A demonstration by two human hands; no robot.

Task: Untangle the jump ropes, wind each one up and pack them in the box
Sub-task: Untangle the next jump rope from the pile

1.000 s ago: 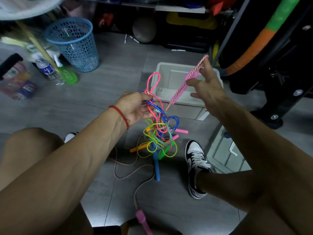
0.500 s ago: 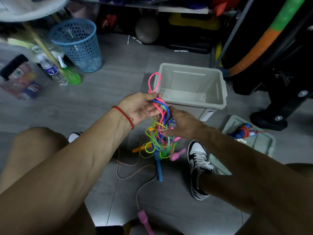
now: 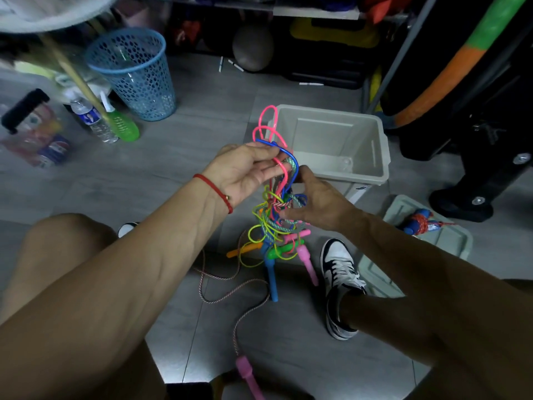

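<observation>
A tangle of jump ropes [image 3: 272, 217] in pink, blue, yellow-green and striped cord hangs in front of me, its coloured handles [image 3: 271, 272] dangling near the floor. My left hand [image 3: 245, 171] grips the top loops of the tangle. My right hand [image 3: 314, 202] pinches cords in the middle of the knot. A pink-and-white striped rope [image 3: 233, 287] trails from the tangle across the floor to a pink handle [image 3: 246, 370] near my feet. The open grey box [image 3: 372, 171] stands just behind the tangle, nothing visible inside.
The box's lid [image 3: 450, 241] lies at right with a wound blue-and-red rope [image 3: 421, 223] on it. My shoe [image 3: 340, 284] is beside the handles. A blue mesh basket [image 3: 135, 73], bottles [image 3: 92, 116] and cluttered shelves stand behind; dark equipment fills the right.
My right hand let go of the striped rope it held stretched up to the right, came down to the knot and now pinches cords there. My left hand kept its grip.
</observation>
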